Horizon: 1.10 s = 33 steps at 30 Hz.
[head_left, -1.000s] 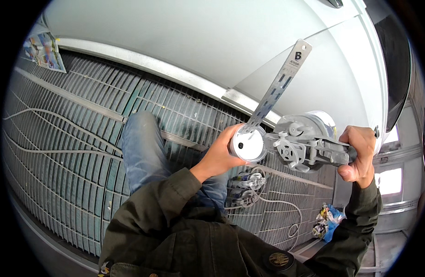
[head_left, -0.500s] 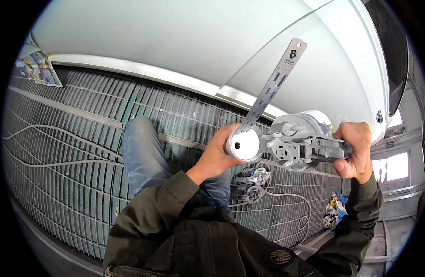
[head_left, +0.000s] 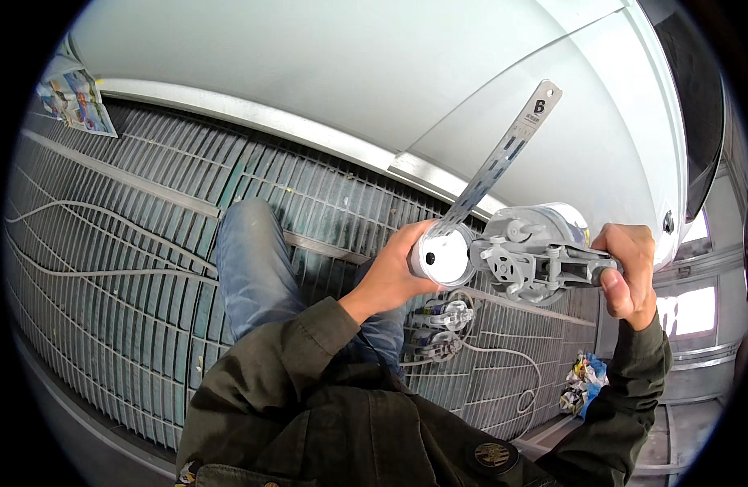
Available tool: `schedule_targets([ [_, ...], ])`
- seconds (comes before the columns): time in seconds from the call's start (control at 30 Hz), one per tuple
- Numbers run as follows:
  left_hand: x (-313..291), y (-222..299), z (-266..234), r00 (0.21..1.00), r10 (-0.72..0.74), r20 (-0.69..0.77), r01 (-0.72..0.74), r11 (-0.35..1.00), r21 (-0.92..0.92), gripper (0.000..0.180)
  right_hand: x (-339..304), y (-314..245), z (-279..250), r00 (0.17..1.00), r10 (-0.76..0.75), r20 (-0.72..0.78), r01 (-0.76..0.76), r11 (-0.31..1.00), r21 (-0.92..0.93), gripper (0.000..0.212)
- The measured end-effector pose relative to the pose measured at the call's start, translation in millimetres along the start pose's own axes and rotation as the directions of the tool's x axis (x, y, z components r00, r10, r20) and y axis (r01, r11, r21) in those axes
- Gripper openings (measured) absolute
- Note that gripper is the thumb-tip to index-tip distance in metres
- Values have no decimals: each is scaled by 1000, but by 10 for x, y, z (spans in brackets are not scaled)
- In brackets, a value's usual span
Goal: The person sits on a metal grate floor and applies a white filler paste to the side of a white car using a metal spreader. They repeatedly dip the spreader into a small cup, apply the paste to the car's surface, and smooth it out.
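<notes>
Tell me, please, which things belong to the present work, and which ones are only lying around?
Seemingly in use:
cup, in the left hand
white liquid, inside it
flat stick, tilted in the cup
spray gun, in the right hand

Apparently lying about:
two more guns, on the grating
pale hoses
crumpled paper
printed sheets

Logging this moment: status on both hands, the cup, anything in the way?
Left hand around cup, white inside. Right hand gripping spray gun, front end near cup's rim, contact unclear. Possible obstruction: silver strip leaning out of cup.
</notes>
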<state>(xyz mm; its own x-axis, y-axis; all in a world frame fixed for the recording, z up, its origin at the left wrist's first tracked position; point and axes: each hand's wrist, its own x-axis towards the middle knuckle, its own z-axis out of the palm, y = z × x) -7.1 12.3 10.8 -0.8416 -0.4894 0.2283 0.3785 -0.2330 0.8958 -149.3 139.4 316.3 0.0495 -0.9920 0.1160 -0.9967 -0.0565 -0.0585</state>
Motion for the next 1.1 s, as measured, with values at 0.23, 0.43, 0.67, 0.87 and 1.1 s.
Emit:
schedule_targets([
  [0.23,-3,65,-7,1000,-30,9,29,999,36,89,25,-26,-29,1000,3,14,-3,1000,-19,52],
  [0.43,-1,35,6,1000,-20,7,20,1000,9,89,-15,78,7,998,-58,-31,56,995,-78,68],
  [0.67,10,4,16,999,-37,-2,37,999,17,89,-39,121,34,993,-95,-69,87,989,-116,75],
  [0.87,15,-2,22,999,-41,-2,41,999,29,90,-49,139,47,993,-91,-78,82,991,-109,74],
  [1.1,29,-13,34,999,-49,4,48,999,13,90,-63,152,41,993,-85,-86,76,993,-95,75],
])
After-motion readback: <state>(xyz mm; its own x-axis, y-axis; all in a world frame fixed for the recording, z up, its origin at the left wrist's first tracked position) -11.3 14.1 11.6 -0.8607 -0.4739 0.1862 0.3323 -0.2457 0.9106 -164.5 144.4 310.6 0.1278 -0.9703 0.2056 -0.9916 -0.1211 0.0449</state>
